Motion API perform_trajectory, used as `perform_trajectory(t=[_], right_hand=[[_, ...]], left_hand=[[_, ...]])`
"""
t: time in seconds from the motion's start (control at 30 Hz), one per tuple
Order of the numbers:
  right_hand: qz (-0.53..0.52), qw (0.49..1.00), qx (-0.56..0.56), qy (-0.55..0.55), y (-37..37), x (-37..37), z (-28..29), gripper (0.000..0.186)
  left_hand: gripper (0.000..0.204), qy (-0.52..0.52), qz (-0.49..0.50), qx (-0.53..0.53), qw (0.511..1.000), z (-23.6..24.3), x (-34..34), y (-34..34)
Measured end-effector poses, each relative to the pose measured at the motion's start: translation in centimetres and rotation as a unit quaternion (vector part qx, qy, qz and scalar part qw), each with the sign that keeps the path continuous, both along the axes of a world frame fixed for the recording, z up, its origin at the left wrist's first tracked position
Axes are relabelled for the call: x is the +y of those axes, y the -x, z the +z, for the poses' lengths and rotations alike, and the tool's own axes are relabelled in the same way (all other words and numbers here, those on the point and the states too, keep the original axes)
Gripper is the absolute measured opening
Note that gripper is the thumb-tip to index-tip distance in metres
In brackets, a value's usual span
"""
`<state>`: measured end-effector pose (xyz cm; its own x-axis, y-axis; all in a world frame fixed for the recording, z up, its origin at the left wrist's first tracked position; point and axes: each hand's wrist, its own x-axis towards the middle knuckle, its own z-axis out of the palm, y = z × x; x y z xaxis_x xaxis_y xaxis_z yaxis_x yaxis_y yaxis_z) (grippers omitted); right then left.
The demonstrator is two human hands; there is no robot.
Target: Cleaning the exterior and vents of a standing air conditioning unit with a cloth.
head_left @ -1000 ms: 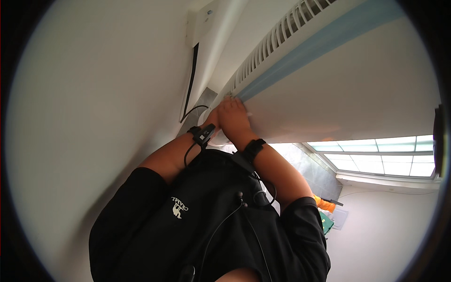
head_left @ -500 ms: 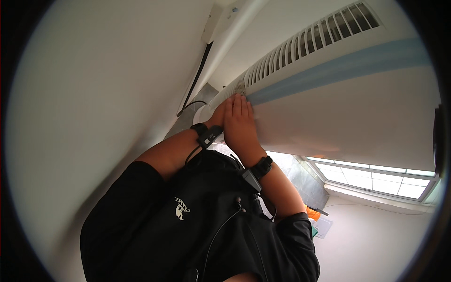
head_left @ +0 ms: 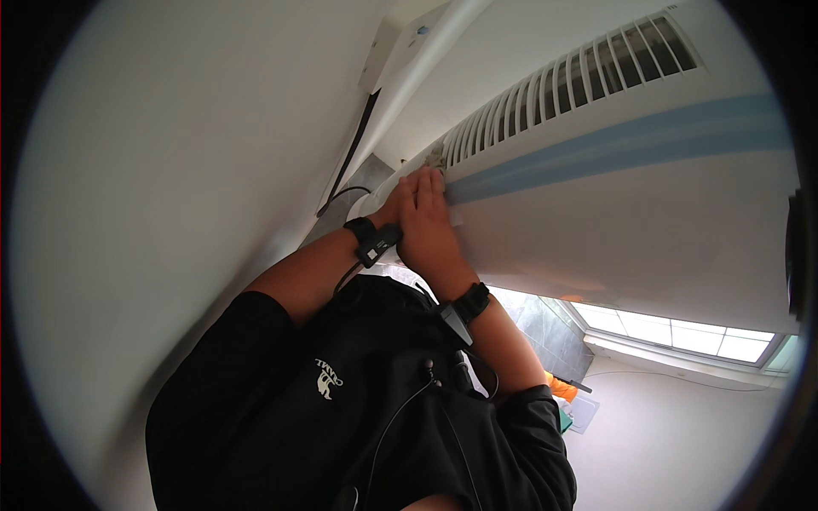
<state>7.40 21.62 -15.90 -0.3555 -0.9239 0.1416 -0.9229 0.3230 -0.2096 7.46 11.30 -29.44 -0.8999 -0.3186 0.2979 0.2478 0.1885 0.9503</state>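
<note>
White curved appliance body [head_left: 630, 243] with a pale-blue band [head_left: 613, 153] and slatted white grille [head_left: 558, 94], slanting across the upper right, bare right hand [head_left: 428, 232] and bare left hand [head_left: 392, 207] together at its left end, small greyish-beige piece [head_left: 436, 156] by the fingertips, either grip's hold hidden, cannot tell.

Upper centre, the right hand [head_left: 429, 228] overlaps the left hand [head_left: 393, 205] at a white vented unit [head_left: 613, 234]; blue band [head_left: 613, 153], upper right; bright window [head_left: 682, 335], lower right.
</note>
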Motion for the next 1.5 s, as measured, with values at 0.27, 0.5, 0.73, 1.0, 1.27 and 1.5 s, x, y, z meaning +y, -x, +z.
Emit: perform_trajectory(t=[0.27, 0.5, 0.73, 1.0, 1.27, 1.5], right_hand=[[-0.013, 0.998, -0.036, 0.052, 0.1, -0.3, 1.3, 0.075], [-0.042, 0.991, -0.086, 0.096, 3.2, -2.1, -1.8, 0.072], [-0.063, 0.971, -0.169, 0.155, 1.6, -1.2, -2.8, 0.074], [-0.096, 0.961, -0.218, 0.137, 1.9, -0.6, -5.2, 0.067], [-0.113, 0.954, -0.246, 0.132, 2.4, -0.1, -7.2, 0.066], [-0.172, 0.9, -0.363, 0.169, 3.0, -0.3, -9.5, 0.071]], left_hand=[[0.059, 0.045, 0.033, 0.064, 0.996, 1.9, -0.6, 0.5], [0.054, -0.09, -0.062, -0.013, 0.994, 0.9, -5.2, 6.2], [0.044, -0.322, -0.081, -0.03, 0.943, 2.3, -5.6, 9.4], [0.042, -0.24, -0.031, -0.126, 0.962, 3.0, -6.3, 10.0], [0.043, -0.3, -0.032, -0.119, 0.946, 3.1, -4.9, 8.1], [0.041, -0.26, -0.042, -0.118, 0.957, 3.3, -3.9, 5.9]])
